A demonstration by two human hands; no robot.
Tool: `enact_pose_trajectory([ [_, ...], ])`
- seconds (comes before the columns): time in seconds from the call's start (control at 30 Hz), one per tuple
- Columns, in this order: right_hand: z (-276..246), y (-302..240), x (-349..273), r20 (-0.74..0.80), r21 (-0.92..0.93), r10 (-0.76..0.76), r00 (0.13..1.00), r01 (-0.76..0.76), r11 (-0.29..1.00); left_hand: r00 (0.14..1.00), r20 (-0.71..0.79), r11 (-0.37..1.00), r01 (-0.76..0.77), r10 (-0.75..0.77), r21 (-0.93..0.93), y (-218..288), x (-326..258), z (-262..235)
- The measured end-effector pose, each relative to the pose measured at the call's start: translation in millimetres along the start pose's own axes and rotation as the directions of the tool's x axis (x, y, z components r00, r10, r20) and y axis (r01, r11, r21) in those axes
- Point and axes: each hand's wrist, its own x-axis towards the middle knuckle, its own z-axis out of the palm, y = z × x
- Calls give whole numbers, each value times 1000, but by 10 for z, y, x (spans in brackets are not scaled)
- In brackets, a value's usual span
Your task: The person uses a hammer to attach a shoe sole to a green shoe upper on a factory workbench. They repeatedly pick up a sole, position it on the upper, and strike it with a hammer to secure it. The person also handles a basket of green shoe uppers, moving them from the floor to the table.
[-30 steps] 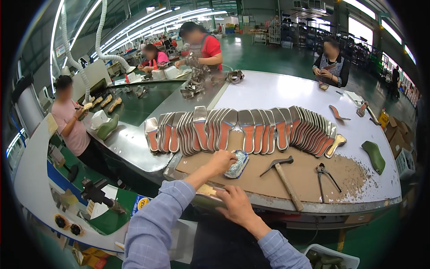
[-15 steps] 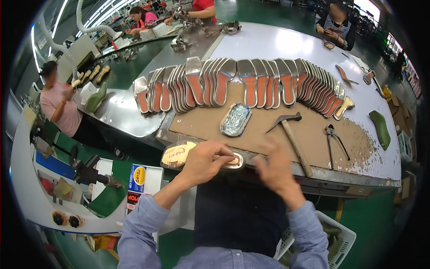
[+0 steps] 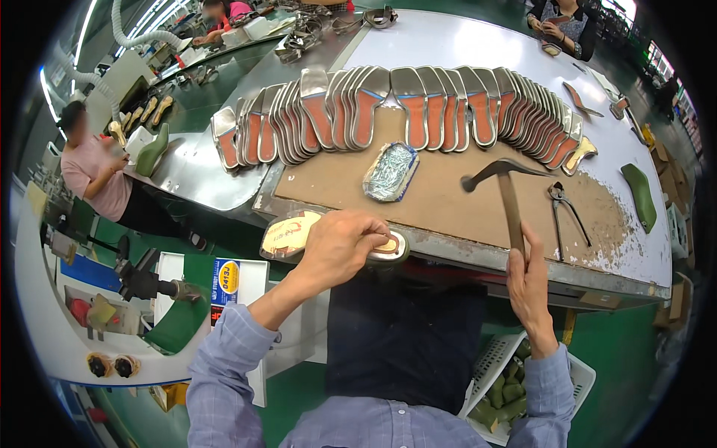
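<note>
At the near table edge lies a shoe last with a pale insole (image 3: 285, 237) on it. My left hand (image 3: 334, 250) rests across it, thumb and fingertips pinched at its rounded heel end. Whatever is between those fingertips is too small to make out. My right hand (image 3: 529, 287) grips the wooden handle of a hammer (image 3: 510, 209) near its lower end. The dark hammer head is raised over the brown board (image 3: 448, 205). An open packet of small metal nails (image 3: 391, 173) sits on the board, beyond my left hand.
A curved row of metal-edged, sole-shaped plates (image 3: 366, 119) spans the board's far side. Pincers (image 3: 557, 193) and a green last (image 3: 637, 198) lie to the right. A white crate (image 3: 482, 366) of green lasts stands below. Other people (image 3: 97, 160) work nearby.
My right hand has moved right and taken hold of the hammer, which lay on the board before. The hammer head is now lifted. My left hand stays at the heel end.
</note>
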Motion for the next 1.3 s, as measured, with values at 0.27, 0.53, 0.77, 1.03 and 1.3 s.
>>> enact_pose_trajectory([
  [0.27, -160, -556, -271, 75, 98, -218, 973, 210, 973, 993, -34, 989, -112, 115, 94, -21, -9, 38],
  [0.53, -192, -959, -296, 108, 122, -394, 913, 381, 916, 978, -99, 983, -179, 182, 33, -42, -28, 47],
  [0.77, -145, -1018, -252, 254, 85, -262, 931, 249, 965, 976, -128, 984, -168, 175, 60, -8, -54, 71],
  [1.03, -218, -1015, -282, 79, 168, -432, 899, 415, 894, 968, -125, 973, -202, 216, 114, -37, -47, 67],
  [1.3, -152, -968, -317, 120, 124, -396, 910, 382, 916, 953, -151, 964, -250, 262, 89, 1, -40, 69],
])
